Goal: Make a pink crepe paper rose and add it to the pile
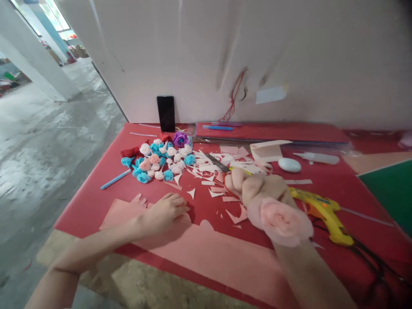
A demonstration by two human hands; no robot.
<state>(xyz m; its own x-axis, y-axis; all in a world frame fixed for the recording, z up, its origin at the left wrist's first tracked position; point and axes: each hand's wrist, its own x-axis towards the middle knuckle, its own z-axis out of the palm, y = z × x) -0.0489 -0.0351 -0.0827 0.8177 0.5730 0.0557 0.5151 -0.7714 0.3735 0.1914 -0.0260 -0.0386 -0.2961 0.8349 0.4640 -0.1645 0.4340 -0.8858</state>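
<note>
Pink paper rose (pixel 283 223) above the red table's (pixel 88 205) near edge, our right hand (pixel 257 189) closed round its base; left hand (pixel 165 212) flat, fingers spread, on the pink sheet (pixel 219 253). We judge a light squeeze spares the petals

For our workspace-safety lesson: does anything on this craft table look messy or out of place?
Yes. Paper offcuts lie strewn across the red table around the scissors, and the yellow glue gun lies on its side by the right hand.
</note>
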